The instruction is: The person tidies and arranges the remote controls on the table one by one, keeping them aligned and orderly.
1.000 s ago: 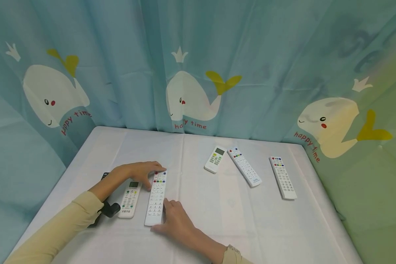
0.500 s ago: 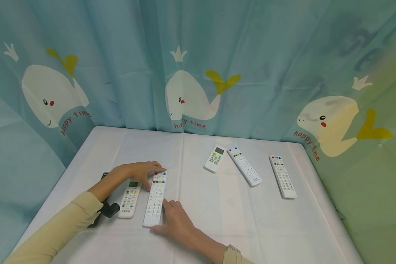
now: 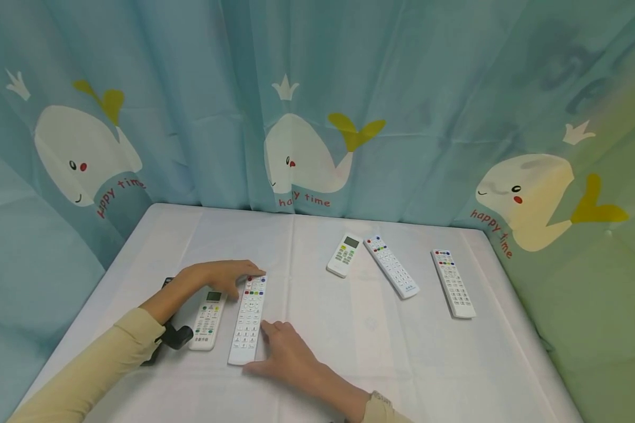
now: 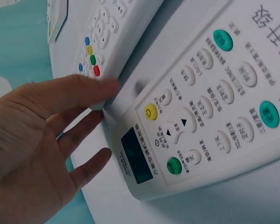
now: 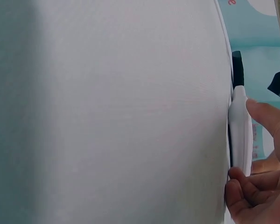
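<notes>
A long white remote control (image 3: 247, 326) with coloured buttons lies lengthwise on the white-covered table. My left hand (image 3: 224, 275) holds its far end, fingers at the top edge and thumb by the left side. In the left wrist view, a fingertip (image 4: 111, 88) sits at the corner beside the red button. My right hand (image 3: 291, 358) grips the near right corner, fingers along the side and thumb at the bottom end. The right wrist view shows this remote (image 5: 241, 135) edge-on between thumb and curled fingers. Just left of it lies a shorter white remote with a screen (image 3: 207, 323).
A black remote (image 3: 150, 356) lies farther left, mostly hidden under my left forearm and the wrist camera (image 3: 177, 336). At the back right are a small white remote with a screen (image 3: 345, 255), a long white remote (image 3: 393, 269) and another (image 3: 453, 285). Whale-print curtains (image 3: 428, 88) surround the table.
The near end of the long remote has shifted slightly left and toward me, with both hands staying on it. The other remotes have not moved.
</notes>
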`<control>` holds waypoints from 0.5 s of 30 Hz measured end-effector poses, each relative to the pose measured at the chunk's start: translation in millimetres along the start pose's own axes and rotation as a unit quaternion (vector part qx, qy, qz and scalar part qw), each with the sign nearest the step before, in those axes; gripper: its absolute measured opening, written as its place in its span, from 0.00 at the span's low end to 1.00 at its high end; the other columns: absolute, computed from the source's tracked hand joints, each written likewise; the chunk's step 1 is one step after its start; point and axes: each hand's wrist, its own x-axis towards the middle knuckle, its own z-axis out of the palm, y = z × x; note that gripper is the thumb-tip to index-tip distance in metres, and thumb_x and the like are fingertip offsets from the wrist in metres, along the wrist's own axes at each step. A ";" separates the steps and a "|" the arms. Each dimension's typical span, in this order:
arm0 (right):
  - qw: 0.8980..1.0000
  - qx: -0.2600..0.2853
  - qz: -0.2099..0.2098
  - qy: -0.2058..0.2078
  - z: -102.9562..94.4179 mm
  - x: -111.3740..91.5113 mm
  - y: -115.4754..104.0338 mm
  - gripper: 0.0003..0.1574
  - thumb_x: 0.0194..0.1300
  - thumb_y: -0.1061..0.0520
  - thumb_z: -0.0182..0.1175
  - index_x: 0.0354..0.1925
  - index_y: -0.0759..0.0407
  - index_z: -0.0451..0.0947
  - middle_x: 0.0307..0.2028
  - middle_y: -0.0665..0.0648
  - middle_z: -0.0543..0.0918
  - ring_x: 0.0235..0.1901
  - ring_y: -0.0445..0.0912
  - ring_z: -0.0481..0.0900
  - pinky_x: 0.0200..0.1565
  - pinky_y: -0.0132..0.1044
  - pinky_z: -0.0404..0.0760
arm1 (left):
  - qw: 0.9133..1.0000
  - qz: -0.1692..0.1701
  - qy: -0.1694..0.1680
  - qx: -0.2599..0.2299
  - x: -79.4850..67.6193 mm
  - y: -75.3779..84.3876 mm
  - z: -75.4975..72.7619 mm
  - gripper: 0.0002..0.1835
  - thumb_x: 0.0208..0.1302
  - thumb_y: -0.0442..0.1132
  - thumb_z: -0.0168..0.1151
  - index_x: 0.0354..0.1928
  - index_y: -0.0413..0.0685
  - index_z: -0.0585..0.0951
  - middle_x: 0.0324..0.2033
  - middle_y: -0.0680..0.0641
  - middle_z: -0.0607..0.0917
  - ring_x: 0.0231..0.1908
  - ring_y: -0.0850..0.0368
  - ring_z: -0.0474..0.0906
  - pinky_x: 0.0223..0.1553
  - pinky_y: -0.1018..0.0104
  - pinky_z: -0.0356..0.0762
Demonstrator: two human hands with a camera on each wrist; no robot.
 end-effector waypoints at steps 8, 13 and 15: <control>0.999 0.048 -0.008 0.008 -3.2 -0.5 15.7 0.35 0.59 0.45 0.72 0.59 0.61 0.78 0.38 0.45 0.79 0.39 0.38 0.73 0.42 0.31 0.76 | 0.999 0.018 0.037 -0.022 -0.8 -4.7 -2.4 0.31 0.61 0.31 0.63 0.69 0.44 0.73 0.66 0.41 0.74 0.68 0.39 0.65 0.65 0.41 0.62; 0.998 0.060 -0.006 0.031 -11.4 -1.5 25.6 0.29 0.61 0.50 0.70 0.58 0.60 0.80 0.43 0.49 0.83 0.43 0.40 0.76 0.47 0.35 0.77 | 0.993 0.072 0.075 -0.059 2.2 -0.8 -7.1 0.25 0.67 0.34 0.60 0.65 0.37 0.75 0.59 0.40 0.80 0.62 0.41 0.72 0.62 0.42 0.66; 0.997 0.071 -0.008 0.042 -16.1 -1.9 29.5 0.26 0.63 0.51 0.69 0.57 0.59 0.80 0.46 0.49 0.83 0.46 0.41 0.77 0.49 0.36 0.77 | 0.989 0.094 0.089 -0.073 4.3 3.1 -9.6 0.24 0.67 0.34 0.59 0.64 0.35 0.75 0.57 0.39 0.81 0.60 0.41 0.75 0.61 0.41 0.68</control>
